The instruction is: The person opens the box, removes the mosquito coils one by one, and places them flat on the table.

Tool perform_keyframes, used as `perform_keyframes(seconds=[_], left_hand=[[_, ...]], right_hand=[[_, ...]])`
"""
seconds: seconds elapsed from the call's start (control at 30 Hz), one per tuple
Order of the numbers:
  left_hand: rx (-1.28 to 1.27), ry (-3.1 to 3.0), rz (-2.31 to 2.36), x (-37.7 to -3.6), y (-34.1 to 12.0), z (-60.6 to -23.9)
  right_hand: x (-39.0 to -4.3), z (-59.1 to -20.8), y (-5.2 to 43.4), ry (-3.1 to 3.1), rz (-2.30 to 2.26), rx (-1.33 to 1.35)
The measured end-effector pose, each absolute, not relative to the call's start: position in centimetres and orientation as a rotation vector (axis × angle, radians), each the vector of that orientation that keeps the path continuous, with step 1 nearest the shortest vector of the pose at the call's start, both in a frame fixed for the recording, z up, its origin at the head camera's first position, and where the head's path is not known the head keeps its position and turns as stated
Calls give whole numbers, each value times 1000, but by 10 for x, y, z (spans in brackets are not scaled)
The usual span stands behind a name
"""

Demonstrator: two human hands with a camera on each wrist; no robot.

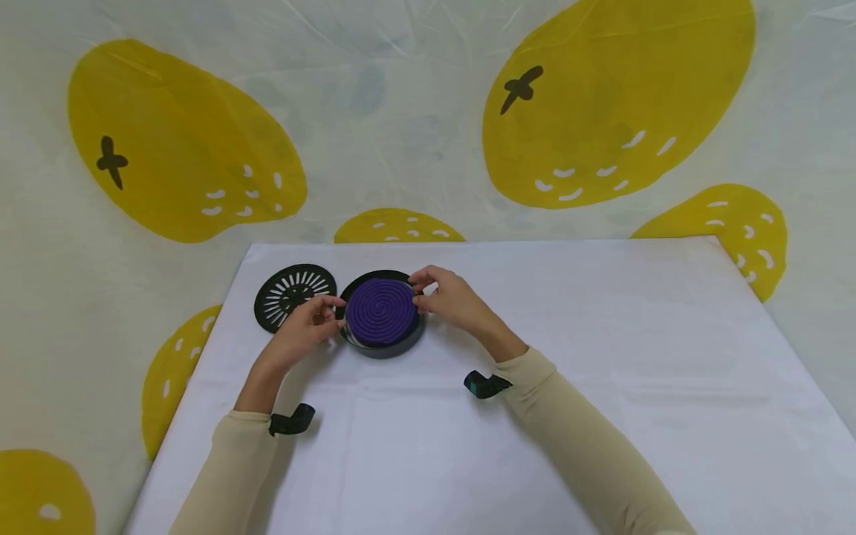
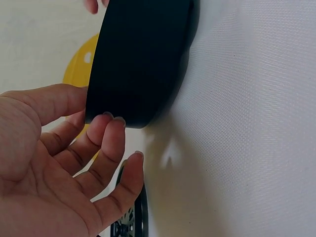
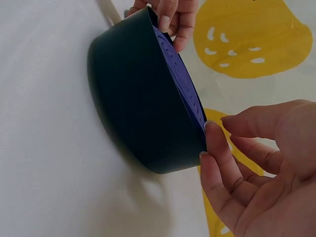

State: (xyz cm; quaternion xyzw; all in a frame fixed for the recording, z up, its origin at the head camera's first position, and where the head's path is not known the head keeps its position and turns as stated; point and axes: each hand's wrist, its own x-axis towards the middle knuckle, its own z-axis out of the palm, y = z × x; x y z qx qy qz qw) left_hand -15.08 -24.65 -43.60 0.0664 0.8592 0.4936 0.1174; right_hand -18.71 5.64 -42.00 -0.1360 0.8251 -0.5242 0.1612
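— Seen from the head view: a black round holder [image 1: 383,343] on the white table [image 1: 602,357], near its far left part; a purple mosquito coil [image 1: 381,310] lying flat inside, spiral up; why hands on both sides?

— Probably to steady it from opposite edges; left hand [image 1: 309,321] at the holder's left rim, right hand [image 1: 449,297] at its right rim, so neither side can slide or tip.

— Grip on the left?

— Light, not clenched; in the left wrist view, fingertips [image 2: 114,129] and thumb resting against the holder's dark wall [image 2: 140,59], palm wide and relaxed; touching rather than wrapped round.

— And the right?

— Much the same; in the right wrist view, fingertips [image 3: 213,140] laid on the rim right where the coil's purple edge [image 3: 183,81] meets the black wall [image 3: 136,106], fingers only gently bent; cannot tell whether pinching the coil's edge or merely pressing it; looks like contact, nothing closed round it.

— That slotted black disc [image 1: 294,296] to the left?

— A perforated lid, by the look of it; lying flat just beside the holder, untouched, likely set aside so the coil stays reachable from above.

— Anything else around?

— Pale cloth with big yellow fruit shapes [image 1: 177,145] behind and beneath the table; beige sleeves [image 1: 575,438] on both arms; small black camera mounts [image 1: 487,384] at the wrists.
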Motion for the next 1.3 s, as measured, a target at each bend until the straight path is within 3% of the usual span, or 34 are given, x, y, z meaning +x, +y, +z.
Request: perform_keyframes(seconds=[1.3], left_hand=[[195, 2565, 1379, -151, -245, -434]], right_hand=[[-179, -421, 41, 2248, -1679, -386]])
